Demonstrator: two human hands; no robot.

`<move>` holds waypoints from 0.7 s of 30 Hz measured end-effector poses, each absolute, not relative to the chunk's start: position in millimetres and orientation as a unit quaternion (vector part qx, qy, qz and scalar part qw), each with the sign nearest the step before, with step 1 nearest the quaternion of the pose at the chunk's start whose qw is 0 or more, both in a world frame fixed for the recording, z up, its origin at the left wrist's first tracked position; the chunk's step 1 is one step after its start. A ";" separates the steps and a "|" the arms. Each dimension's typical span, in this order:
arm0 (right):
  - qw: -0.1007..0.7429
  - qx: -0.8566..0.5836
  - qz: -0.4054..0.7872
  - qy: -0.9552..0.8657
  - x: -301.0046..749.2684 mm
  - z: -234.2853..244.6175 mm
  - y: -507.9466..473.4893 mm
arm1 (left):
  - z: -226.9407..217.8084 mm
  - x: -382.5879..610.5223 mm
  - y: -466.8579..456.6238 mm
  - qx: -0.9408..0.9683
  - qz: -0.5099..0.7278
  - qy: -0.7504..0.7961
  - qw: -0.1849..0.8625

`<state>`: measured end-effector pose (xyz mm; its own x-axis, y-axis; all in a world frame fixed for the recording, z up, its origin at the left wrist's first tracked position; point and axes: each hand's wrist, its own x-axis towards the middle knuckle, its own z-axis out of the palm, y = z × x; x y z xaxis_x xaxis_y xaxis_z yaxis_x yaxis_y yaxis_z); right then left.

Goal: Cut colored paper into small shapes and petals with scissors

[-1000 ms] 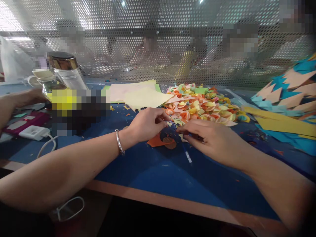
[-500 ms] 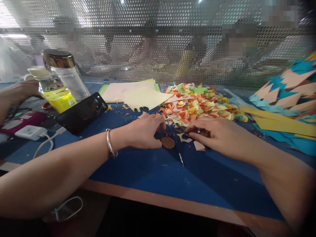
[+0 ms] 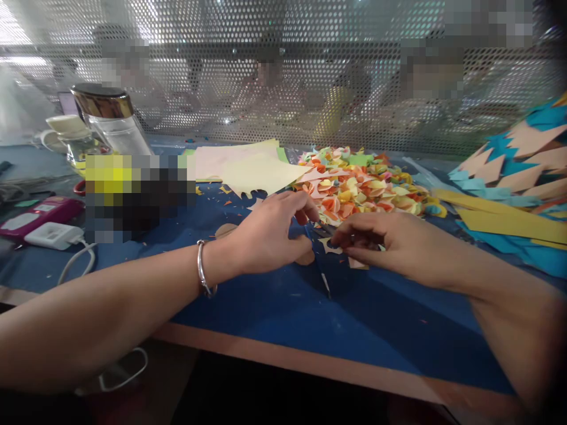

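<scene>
My left hand (image 3: 270,233), a silver bangle on its wrist, hovers just above the blue table (image 3: 274,313) with thumb and forefinger pinched together; what they grip is too small to name. My right hand (image 3: 381,242) is closed in a pinch on a small pale paper piece (image 3: 330,247). The fingertips of both hands nearly meet. A thin dark rod with a silver tip (image 3: 325,286) lies slanted on the table between them. A brown disc (image 3: 306,257) shows partly under my left hand.
A heap of small folded coloured papers (image 3: 358,186) lies just behind my hands, pale yellow sheets (image 3: 257,171) to its left. Teal and peach zigzag paper (image 3: 522,159) and yellow strips (image 3: 509,221) fill the right. A gold-lidded jar (image 3: 108,115), pink device (image 3: 44,209) and white charger (image 3: 53,235) stand left. A perforated screen (image 3: 283,71) closes the back.
My left hand has lifted off the table and shifted slightly right, fingers pinching. Another person's hand at the far left has left the view. My right hand has barely moved.
</scene>
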<state>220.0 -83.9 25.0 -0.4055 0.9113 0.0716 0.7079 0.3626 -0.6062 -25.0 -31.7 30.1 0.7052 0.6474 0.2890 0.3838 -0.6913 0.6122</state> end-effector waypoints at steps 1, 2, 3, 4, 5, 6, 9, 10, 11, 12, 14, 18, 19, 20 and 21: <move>0.223 -0.504 0.235 -0.801 217.7 24.7 -84.8 | 29.3 -23.3 -34.1 0.874 0.252 0.289 0.298; 0.246 -0.504 0.213 -0.800 215.0 24.2 -85.9 | 28.2 -21.4 -36.2 0.861 0.252 0.287 0.336; 0.270 -0.504 0.189 -0.799 212.1 23.5 -87.0 | 26.7 -19.4 -38.2 0.844 0.253 0.284 0.378; 0.294 -0.504 0.164 -0.796 209.1 22.9 -88.0 | 25.1 -17.3 -39.9 0.823 0.255 0.279 0.425; 0.314 -0.505 0.142 -0.792 206.2 22.3 -89.0 | 23.5 -15.0 -41.4 0.795 0.258 0.273 0.476; 0.330 -0.506 0.125 -0.787 203.4 21.8 -89.8 | 22.2 -12.7 -42.8 0.761 0.263 0.266 0.531; 0.364 -0.513 0.095 -0.772 196.6 20.7 -91.1 | 21.2 -6.7 -46.6 0.643 0.265 0.273 0.664; 0.371 -0.514 0.093 -0.768 194.7 20.3 -91.4 | 21.7 -5.3 -47.6 0.614 0.264 0.281 0.688; 0.376 -0.512 0.094 -0.766 193.0 19.9 -91.5 | 22.2 -4.2 -48.4 0.597 0.266 0.288 0.699; 0.380 -0.509 0.096 -0.767 191.3 19.5 -91.6 | 22.5 -3.6 -48.9 0.592 0.271 0.293 0.700; 0.382 -0.498 0.102 -0.772 187.9 18.8 -92.0 | 21.7 -2.9 -48.7 0.604 0.286 0.292 0.684; 0.394 -0.488 0.102 -0.772 182.3 19.2 -93.4 | 16.0 -2.4 -45.0 0.640 0.303 0.278 0.649; 0.397 -0.490 0.103 -0.769 181.5 19.7 -93.9 | 14.7 -2.3 -44.1 0.644 0.304 0.278 0.645; 0.398 -0.492 0.103 -0.767 181.0 20.1 -94.6 | 13.9 -2.1 -43.4 0.646 0.306 0.278 0.641; 0.399 -0.495 0.103 -0.765 180.7 20.6 -95.3 | 13.5 -1.9 -43.0 0.647 0.309 0.280 0.638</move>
